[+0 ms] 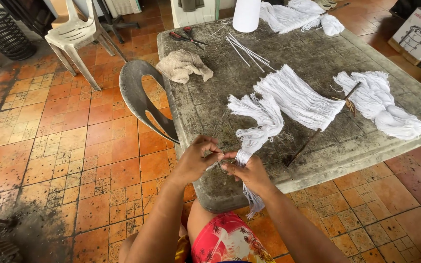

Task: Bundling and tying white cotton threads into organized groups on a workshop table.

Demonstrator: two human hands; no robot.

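White cord bundle [259, 126] trails off the worktop [327, 160] edge so both hands, left [198, 158] and right [247, 170], fingers pinched shut, grip its end.

Terracotta tile floor [74, 146], white plastic chair [76, 34]

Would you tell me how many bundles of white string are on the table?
4: one held in both hands, one fanned mid-table, one at the right, one at the far edge; others may lie out of view.
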